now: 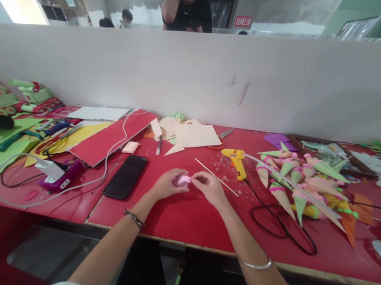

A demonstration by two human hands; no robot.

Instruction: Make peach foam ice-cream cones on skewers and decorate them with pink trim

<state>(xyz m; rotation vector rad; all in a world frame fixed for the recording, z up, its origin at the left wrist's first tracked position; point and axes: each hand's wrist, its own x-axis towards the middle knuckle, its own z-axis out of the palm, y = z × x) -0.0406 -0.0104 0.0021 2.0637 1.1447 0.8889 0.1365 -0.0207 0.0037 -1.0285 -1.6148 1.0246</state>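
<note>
My left hand curls round a small pink-purple piece, too small and partly covered to name its kind. My right hand pinches the right end of that same piece between thumb and fingertips. Both hands are just above the red tabletop, near its front edge. Right behind them lies a thin wooden stick. A yellow hot glue gun rests beyond my right hand, its black cord trailing right. To the left of my left hand is a black phone.
Several paper cones with pink trim are heaped at the right. Cream paper sheets lie at the back. A purple power strip with a white cable sits left. Behind a grey partition stands a person.
</note>
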